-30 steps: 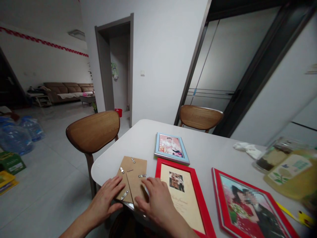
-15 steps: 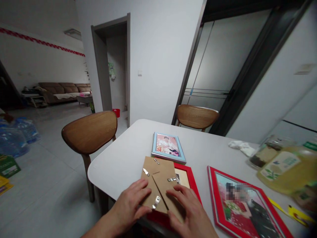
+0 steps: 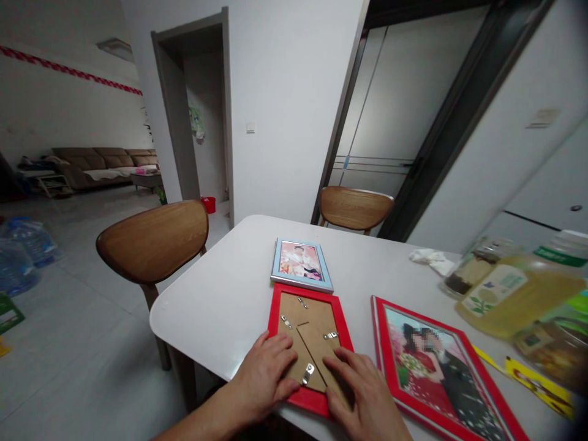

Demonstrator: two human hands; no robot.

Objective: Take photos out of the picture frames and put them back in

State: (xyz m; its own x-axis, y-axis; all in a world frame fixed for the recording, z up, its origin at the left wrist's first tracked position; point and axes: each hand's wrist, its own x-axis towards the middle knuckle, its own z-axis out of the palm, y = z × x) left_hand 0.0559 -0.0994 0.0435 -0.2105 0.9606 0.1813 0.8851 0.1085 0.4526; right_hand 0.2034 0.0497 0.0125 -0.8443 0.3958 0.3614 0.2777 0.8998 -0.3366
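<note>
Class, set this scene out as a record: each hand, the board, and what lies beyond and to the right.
Left hand: at the left side of board and red frame
Right hand: at their right side
Board: brown, four metal clips, within the red frame's border
Beyond: blue frame
Right: second red frame; farther right, bottle

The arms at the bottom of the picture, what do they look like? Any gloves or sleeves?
They're a person's arms. The left grip and right grip are bare hands with slim fingers, and I see no gloves or rings. The left forearm shows no sleeve or watch. The right arm is mostly cut off, so I can't tell about its sleeve.
</note>
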